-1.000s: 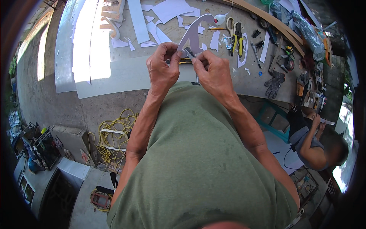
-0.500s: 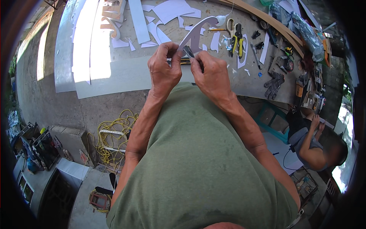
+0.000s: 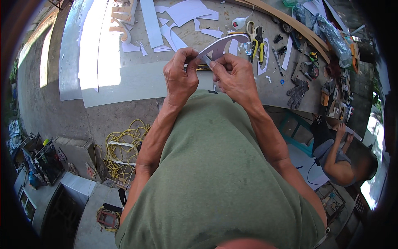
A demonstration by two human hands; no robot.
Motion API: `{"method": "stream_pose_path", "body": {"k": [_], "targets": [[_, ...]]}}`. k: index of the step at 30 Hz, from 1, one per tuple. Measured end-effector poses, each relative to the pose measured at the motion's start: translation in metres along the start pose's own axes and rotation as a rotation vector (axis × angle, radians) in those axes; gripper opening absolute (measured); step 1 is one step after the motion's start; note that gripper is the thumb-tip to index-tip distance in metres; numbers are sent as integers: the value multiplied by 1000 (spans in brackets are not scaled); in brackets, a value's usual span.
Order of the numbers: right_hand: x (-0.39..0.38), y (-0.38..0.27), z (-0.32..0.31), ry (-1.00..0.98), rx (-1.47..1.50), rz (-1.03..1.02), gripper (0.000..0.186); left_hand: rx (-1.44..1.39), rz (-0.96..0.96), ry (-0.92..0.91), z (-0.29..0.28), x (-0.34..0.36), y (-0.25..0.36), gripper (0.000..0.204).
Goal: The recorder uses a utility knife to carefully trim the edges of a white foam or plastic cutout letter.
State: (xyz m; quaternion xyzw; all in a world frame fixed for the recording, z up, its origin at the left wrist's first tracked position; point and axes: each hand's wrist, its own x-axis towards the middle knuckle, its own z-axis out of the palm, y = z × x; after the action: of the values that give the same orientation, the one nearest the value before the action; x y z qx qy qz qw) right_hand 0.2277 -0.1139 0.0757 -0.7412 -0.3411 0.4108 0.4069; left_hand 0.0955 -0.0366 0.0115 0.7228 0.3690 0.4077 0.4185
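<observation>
The left hand's (image 3: 181, 74) fingers pinch a curved white piece (image 3: 219, 45) above the surface (image 3: 271, 92); the right hand's (image 3: 236, 76) grip something small and grey (image 3: 207, 59) (partly hidden). Scissors (image 3: 250, 28) and yellow-handled pliers (image 3: 258, 35) crowd close beyond.

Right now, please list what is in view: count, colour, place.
Curved cutout: one, pale lilac, upper middle
Small flat piece: one, grey, by the cutout
Table: one, grey, top
Offcuts: several, white, on the table
Scissors: one, cream handles, table's right
Plier-like tool: one, yellow and black, beside the scissors
Squeeze bottle: one, white, left of scissors
Glove: one, grey, table's near right
Curved strips: two or more, brown, upper right
Stool: one, teal, right
Cord: count unclear, yellow, floor at left
Co-worker: one, grey top, right
Shirt: one, green, centre
Left hand: one, bare, holding the cutout
Right hand: one, bare, pinching the small flat piece
</observation>
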Motion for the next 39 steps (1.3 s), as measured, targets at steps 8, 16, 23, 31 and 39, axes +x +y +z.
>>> {"method": "stream_pose_path", "body": {"k": [8, 16, 23, 31, 39], "targets": [[-7, 8, 7, 55, 81, 37, 20, -33, -11, 2, 1, -2, 4, 17], [-8, 11, 14, 117, 50, -11, 18, -6, -29, -15, 2, -3, 5, 16], [-11, 12, 17, 167, 18, -101, 18, -13, -12, -25, 2, -4, 9, 16], [-14, 12, 16, 182, -99, -194, 15, -6, -15, -26, 2, -6, 7, 16], [-10, 13, 18, 202, -143, -266, 15, 30, -35, -34, 3, -6, 10, 15]]}}
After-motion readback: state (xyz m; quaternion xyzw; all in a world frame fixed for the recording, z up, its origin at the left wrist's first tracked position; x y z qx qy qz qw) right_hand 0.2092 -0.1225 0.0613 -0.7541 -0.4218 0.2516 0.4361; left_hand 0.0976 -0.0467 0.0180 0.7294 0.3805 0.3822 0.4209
